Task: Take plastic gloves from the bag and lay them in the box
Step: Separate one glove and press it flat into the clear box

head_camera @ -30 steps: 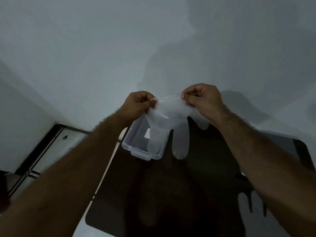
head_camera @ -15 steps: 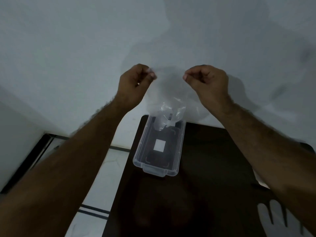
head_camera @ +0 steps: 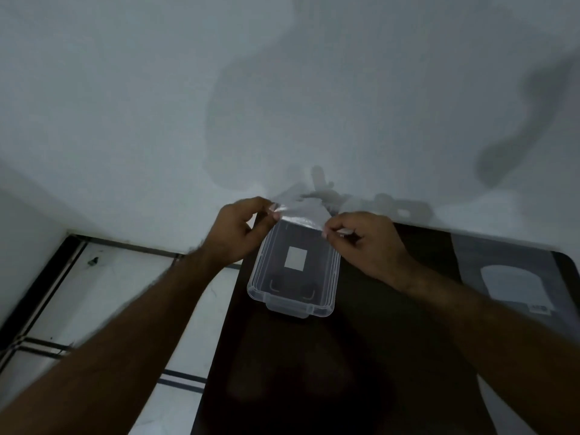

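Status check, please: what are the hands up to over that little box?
Left hand and right hand both pinching the plastic glove. Glove stretched over far end of clear box, not yet laid in. Nothing in the way.

Dim, bluish, wide-angle warped; soft wall shadows

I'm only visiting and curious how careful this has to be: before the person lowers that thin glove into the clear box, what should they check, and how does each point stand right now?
1. Both hands hold the glove: ok. The left hand and right hand each pinch an edge of the plastic glove.
2. Glove is over the box: ok; it is held above the far end of the clear box.
3. Box is open: ok, no lid on it.
4. Box has room: ok, only a pale square shows on its floor.
5. Glove is flat and unfolded: cannot tell; the film is too sheer.
6. More gloves within reach: ok, the glove bag lies to the right.
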Available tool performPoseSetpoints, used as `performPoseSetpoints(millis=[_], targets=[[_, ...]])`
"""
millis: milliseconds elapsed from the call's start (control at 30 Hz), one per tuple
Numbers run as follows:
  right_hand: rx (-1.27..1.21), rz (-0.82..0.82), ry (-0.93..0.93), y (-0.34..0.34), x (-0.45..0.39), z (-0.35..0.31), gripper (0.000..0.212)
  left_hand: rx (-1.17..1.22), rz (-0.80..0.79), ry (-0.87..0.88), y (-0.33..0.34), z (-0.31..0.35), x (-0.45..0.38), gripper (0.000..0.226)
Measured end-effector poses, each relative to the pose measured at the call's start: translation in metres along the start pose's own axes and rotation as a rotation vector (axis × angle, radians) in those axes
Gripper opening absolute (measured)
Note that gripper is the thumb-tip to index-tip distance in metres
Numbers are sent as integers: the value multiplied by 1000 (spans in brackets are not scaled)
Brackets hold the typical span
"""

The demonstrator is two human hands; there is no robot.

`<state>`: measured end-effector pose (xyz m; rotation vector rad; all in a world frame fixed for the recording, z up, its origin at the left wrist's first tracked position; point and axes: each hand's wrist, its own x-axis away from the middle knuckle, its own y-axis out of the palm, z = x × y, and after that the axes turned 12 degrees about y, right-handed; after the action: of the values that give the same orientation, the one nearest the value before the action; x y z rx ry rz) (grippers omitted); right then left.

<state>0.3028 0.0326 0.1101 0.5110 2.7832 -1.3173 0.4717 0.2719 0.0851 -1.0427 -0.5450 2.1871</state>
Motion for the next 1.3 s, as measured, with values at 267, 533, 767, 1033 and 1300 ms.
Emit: performPoseSetpoints(millis=[267,533,767,1033,1300], targets=[[245,-289,-72,53,21,30,17,-231,-442,45,30,-37,41,33],[527,-499,-93,98,18,35,20,-416,-751,204,49,-69,40,23],[524,-572,-117,119,6,34,21,-609,-1064,310,56,-65,25,24],[729,-578,3,122,-19,39,25,-614,-1374,273,65,-61,15,43],[902,-650,-24,134,-26,37,34,-605,-1403,321,64,-58,18,48]])
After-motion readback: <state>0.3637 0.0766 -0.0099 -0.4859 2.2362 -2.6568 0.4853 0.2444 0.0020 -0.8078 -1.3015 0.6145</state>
